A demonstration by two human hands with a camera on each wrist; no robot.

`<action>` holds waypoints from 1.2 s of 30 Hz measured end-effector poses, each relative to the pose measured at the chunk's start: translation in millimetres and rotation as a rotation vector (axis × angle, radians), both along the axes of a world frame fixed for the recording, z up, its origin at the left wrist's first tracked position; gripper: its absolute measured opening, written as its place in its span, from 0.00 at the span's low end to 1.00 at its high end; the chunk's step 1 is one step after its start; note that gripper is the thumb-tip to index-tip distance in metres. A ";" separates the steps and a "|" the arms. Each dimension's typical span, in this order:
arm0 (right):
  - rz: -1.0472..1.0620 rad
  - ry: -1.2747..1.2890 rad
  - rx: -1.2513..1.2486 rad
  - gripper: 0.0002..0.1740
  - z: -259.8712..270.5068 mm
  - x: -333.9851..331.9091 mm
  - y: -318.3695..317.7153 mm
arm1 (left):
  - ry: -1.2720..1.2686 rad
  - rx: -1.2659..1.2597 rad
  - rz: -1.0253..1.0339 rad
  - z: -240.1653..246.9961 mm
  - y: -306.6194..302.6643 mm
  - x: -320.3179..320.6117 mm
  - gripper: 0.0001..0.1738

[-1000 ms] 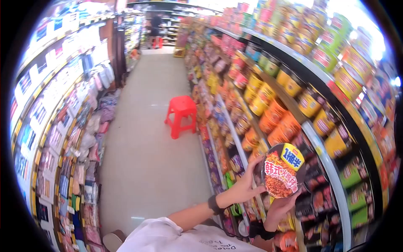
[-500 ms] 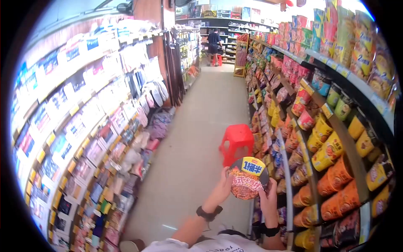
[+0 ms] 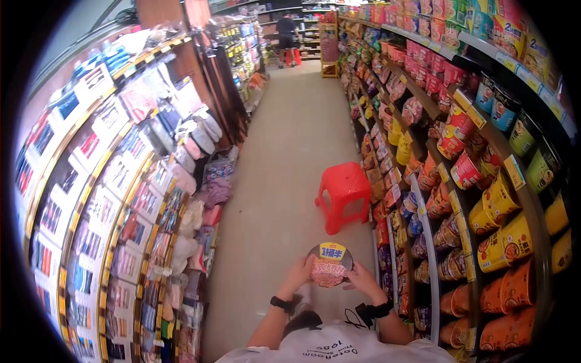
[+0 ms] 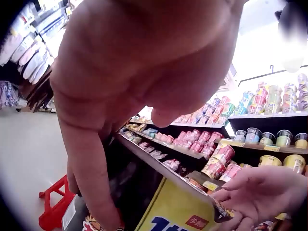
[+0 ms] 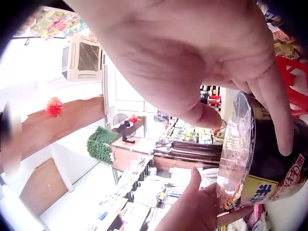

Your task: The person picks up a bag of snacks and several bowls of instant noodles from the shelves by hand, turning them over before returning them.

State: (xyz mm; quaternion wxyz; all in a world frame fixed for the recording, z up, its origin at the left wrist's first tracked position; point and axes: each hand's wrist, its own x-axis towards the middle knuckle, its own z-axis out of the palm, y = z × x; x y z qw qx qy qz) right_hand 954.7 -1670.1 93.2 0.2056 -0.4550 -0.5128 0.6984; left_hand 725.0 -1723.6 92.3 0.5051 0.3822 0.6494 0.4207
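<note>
A round instant noodle bowl [image 3: 330, 266], black with a yellow label and noodles printed on its lid, is held low in front of the body. My left hand [image 3: 296, 273] grips its left side, and my right hand [image 3: 362, 281] holds the opposite side near the rim. Seen from the right wrist, long fingers of the right hand [image 5: 207, 57] lie along the bowl's dark wall, while the left hand [image 5: 192, 207] has its thumb raised beside the lid. In the left wrist view, the left hand [image 4: 139, 62] covers part of the bowl [image 4: 178, 207].
A red plastic stool [image 3: 344, 193] stands on the aisle floor [image 3: 290, 133] just ahead. Shelves of cup noodles [image 3: 505, 248] and snack packets line the right. Packaged textiles [image 3: 130, 212] fill the left shelves. Far down the aisle a person [image 3: 285, 33] stands by more shelving.
The view has swung from the right-hand shelf towards the aisle. Both hands have brought the noodle bowl away from the shelf and lower, in front of the body.
</note>
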 end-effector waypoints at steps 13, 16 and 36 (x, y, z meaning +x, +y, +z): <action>-0.251 -0.131 -0.034 0.21 -39.8 -75.8 180.0 | -0.149 -0.111 -0.336 -45.9 217.7 -114.3 0.35; -0.300 -0.083 -0.067 0.21 -41.9 -78.5 213.0 | -0.198 -0.214 -0.333 -30.2 257.5 -117.5 0.33; -0.082 -0.168 0.332 0.28 -102.7 -71.7 517.3 | -0.118 -0.410 -0.245 -116.7 540.8 -84.2 0.31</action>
